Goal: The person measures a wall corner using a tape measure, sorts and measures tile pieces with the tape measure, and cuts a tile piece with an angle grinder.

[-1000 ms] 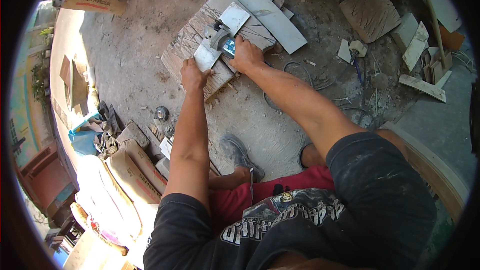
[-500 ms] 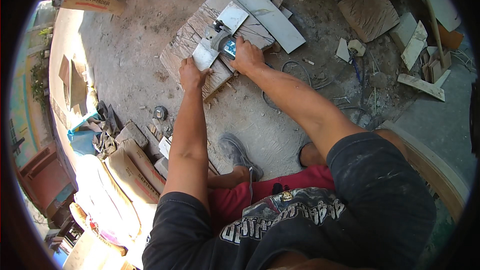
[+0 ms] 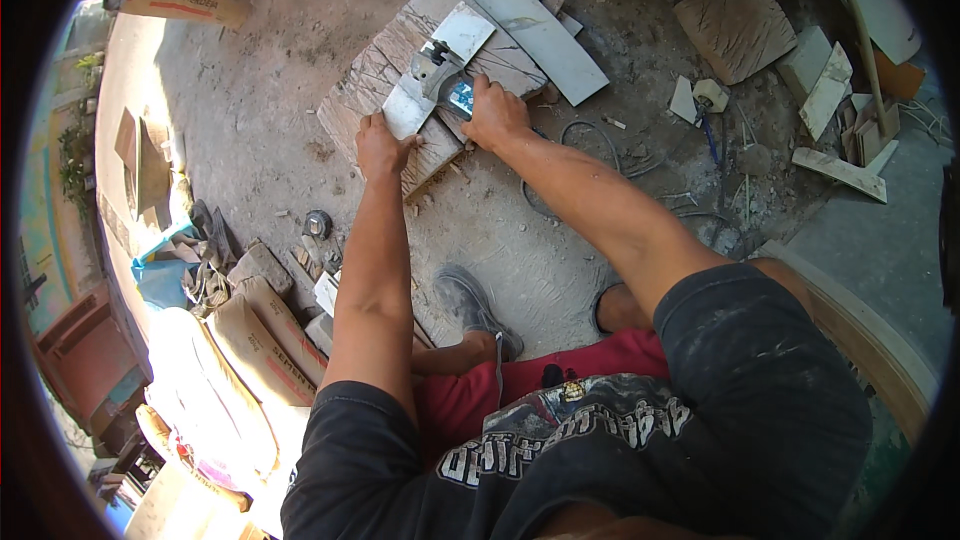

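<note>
A strip of white tile [image 3: 408, 108] lies across a scored, cut-marked block [image 3: 352, 100] on the ground. My left hand [image 3: 382, 147] grips the tile's near end, fingers closed at its edge. Across the middle of the tile sits a power tile cutter [image 3: 437, 73] with a grey metal head and a blue-labelled body. My right hand [image 3: 497, 114] is wrapped round the cutter's body. The cutter hides the middle of the tile, whose far end [image 3: 466, 32] shows beyond it. The blade's contact with the tile is hidden.
Long pale tile strips [image 3: 535, 32] lie beside the block. A cable [image 3: 575, 127] loops on the dusty ground to the right. Broken tile pieces [image 3: 830, 90] and a scored slab [image 3: 735, 28] lie at far right. Paper sacks [image 3: 262, 335] and a tape measure [image 3: 318, 224] are at left.
</note>
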`<state>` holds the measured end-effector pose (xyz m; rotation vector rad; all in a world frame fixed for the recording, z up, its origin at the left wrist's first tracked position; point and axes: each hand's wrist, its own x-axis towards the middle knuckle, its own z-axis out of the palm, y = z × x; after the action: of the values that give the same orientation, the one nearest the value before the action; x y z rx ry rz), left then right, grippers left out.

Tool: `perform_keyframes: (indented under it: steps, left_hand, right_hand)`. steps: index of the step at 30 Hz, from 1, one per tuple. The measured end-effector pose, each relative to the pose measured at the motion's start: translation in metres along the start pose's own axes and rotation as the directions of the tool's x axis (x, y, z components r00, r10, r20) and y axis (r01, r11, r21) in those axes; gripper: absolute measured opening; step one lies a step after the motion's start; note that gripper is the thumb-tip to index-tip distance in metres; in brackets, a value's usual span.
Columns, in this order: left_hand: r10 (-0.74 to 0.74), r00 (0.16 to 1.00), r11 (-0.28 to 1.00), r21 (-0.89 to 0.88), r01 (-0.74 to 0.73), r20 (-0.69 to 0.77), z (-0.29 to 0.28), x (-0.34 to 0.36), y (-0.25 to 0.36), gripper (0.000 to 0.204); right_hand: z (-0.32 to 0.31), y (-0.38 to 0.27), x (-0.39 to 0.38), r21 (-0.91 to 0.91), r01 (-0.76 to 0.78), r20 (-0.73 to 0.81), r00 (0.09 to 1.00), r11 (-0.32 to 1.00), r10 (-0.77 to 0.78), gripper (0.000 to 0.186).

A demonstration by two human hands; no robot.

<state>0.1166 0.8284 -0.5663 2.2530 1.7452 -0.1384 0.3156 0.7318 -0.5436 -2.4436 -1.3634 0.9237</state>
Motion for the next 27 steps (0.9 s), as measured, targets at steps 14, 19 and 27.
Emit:
perform_keyframes:
  steps: [14,19,27]
  left_hand:
    - [0.017,1.000,1.000,0.006,-0.017,-0.014,0.001,0.001,-0.001,0.090]
    - [0.005,1.000,1.000,0.015,-0.004,-0.005,0.000,0.001,-0.001,0.088]
    - [0.014,1.000,1.000,0.002,-0.014,-0.010,0.002,0.003,-0.002,0.087]
  right_hand:
    - [-0.003,0.002,-0.006,-0.001,-0.016,0.015,1.000,1.000,0.016,0.072]
    - [-0.005,0.005,-0.011,-0.001,-0.017,0.022,1.000,1.000,0.017,0.072]
    - [-0.006,0.010,-0.017,-0.002,-0.011,0.021,1.000,1.000,0.011,0.069]
